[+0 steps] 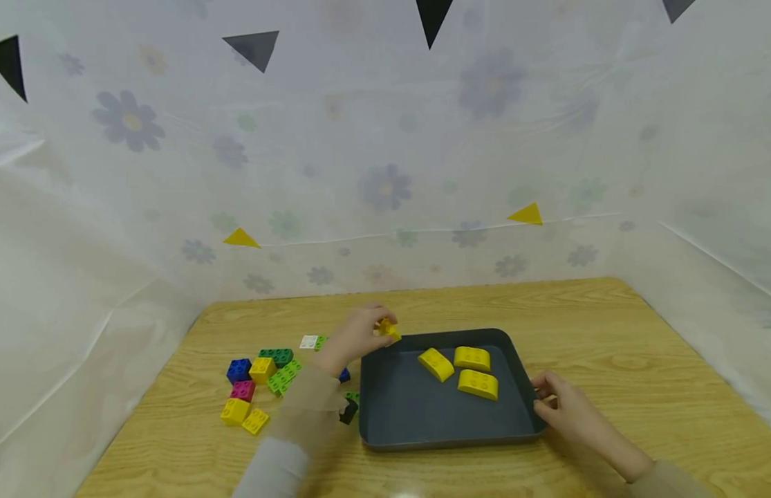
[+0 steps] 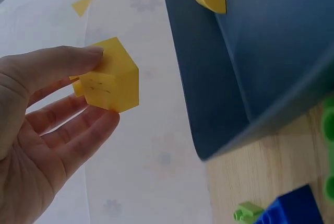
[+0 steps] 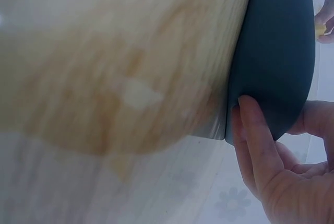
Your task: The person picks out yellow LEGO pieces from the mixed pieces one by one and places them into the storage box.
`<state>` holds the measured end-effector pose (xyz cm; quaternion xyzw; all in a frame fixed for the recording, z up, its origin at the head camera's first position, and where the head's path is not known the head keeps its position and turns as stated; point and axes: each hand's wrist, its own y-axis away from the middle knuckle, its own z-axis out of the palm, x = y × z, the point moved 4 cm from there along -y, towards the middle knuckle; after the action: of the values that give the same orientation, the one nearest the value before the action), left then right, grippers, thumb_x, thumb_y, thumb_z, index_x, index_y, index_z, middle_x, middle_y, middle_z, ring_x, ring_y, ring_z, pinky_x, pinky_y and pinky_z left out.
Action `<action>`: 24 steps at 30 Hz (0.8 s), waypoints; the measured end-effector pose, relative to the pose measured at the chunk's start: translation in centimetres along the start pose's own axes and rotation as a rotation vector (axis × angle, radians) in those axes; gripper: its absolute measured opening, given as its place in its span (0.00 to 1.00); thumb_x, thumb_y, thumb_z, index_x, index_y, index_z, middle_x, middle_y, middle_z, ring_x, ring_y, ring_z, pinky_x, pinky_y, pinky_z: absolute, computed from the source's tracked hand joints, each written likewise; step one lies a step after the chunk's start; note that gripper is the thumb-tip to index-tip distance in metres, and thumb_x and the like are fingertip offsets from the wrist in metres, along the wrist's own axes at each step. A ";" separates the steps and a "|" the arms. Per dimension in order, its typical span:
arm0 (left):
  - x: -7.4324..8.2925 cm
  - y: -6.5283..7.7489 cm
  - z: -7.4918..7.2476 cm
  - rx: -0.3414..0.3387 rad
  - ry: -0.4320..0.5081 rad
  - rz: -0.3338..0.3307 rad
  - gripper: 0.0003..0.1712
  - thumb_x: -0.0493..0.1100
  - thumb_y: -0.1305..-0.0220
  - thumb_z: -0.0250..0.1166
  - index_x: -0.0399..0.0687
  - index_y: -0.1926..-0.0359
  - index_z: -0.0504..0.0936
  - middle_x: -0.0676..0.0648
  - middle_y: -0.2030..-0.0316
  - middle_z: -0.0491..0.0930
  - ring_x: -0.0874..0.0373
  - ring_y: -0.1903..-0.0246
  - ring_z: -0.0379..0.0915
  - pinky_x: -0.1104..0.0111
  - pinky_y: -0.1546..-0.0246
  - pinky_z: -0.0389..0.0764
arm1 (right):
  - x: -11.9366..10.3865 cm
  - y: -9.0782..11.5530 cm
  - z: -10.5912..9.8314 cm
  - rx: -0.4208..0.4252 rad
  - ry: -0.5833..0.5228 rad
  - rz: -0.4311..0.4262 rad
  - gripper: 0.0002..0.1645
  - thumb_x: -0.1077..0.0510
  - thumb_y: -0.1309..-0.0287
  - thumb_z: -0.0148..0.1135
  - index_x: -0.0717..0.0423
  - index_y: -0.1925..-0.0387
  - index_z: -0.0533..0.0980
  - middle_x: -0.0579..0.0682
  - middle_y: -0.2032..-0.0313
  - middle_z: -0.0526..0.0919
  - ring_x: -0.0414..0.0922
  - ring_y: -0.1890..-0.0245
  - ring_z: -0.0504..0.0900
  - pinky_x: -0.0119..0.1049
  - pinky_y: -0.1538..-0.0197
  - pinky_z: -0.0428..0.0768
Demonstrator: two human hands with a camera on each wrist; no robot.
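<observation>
In the head view my left hand (image 1: 355, 337) is at the tray's back left corner, pinching a yellow toy brick (image 1: 391, 332) between thumb and fingers. The left wrist view shows that brick (image 2: 115, 78) with a stud towards the palm and faint marks on one face. My right hand (image 1: 564, 407) grips the right side of the dark grey tray (image 1: 416, 425); in the right wrist view its fingers (image 3: 255, 130) lie against the tray's outer wall (image 3: 274, 51). Three yellow bricks with rounded tops (image 1: 478, 384) lie in the tray, towards its back right.
Left of the tray lie several loose bricks: blue (image 1: 238, 371), yellow (image 1: 236, 411), magenta (image 1: 243, 390), dark green (image 1: 276, 356), light green (image 1: 284, 377), white (image 1: 308, 342) and black (image 1: 348, 411). My left forearm hides some. A flowered white sheet (image 1: 385, 138) rises behind the wooden table (image 1: 621, 346).
</observation>
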<state>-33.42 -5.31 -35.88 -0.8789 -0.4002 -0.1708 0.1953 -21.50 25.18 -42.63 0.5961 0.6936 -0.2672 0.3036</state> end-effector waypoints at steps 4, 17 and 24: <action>0.4 -0.5 0.7 -0.042 -0.006 -0.009 0.13 0.38 0.44 0.65 0.44 0.56 0.78 0.46 0.58 0.73 0.55 0.63 0.71 0.66 0.62 0.76 | 0.0 0.0 0.0 0.002 -0.001 0.005 0.15 0.70 0.48 0.56 0.70 0.57 0.68 0.58 0.63 0.77 0.49 0.64 0.77 0.35 0.66 0.78; 1.2 -1.6 2.8 -0.200 -0.028 -0.059 0.13 0.33 0.47 0.67 0.40 0.58 0.80 0.45 0.61 0.74 0.56 0.65 0.70 0.69 0.64 0.75 | 0.0 -0.1 0.1 0.017 -0.006 -0.026 0.14 0.71 0.50 0.57 0.71 0.59 0.68 0.57 0.65 0.77 0.48 0.65 0.77 0.34 0.67 0.78; 0.7 -2.2 4.4 -0.280 -0.057 -0.140 0.13 0.31 0.48 0.66 0.42 0.59 0.81 0.48 0.62 0.74 0.59 0.67 0.69 0.71 0.67 0.75 | -0.1 0.0 0.1 0.019 0.000 -0.034 0.14 0.71 0.50 0.58 0.71 0.59 0.68 0.58 0.65 0.77 0.49 0.65 0.77 0.35 0.67 0.78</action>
<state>-34.06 -1.40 -38.86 -0.8720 -0.4382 -0.2131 0.0471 -21.52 25.05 -42.62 0.5870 0.7011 -0.2787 0.2934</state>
